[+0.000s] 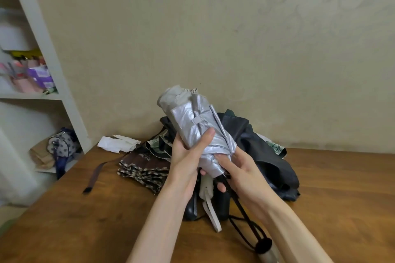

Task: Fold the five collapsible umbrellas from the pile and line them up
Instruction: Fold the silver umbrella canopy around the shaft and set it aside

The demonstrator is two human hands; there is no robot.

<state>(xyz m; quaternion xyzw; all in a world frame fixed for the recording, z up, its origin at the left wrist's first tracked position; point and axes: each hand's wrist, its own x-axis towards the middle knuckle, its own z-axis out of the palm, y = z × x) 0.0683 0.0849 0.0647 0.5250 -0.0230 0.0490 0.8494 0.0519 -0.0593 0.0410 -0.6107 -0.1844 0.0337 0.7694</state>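
Fingers (207,137) around silver umbrella's (190,121) lower end

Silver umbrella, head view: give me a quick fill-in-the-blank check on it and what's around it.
1. The silver umbrella is gripped by ____ hands, the left hand higher on the canopy and the right hand near its lower end.
2. The table under it is made of ____.
3. The brown checked umbrella lies flat to the ____ of the left hand.

Missing words: both; wood; left.
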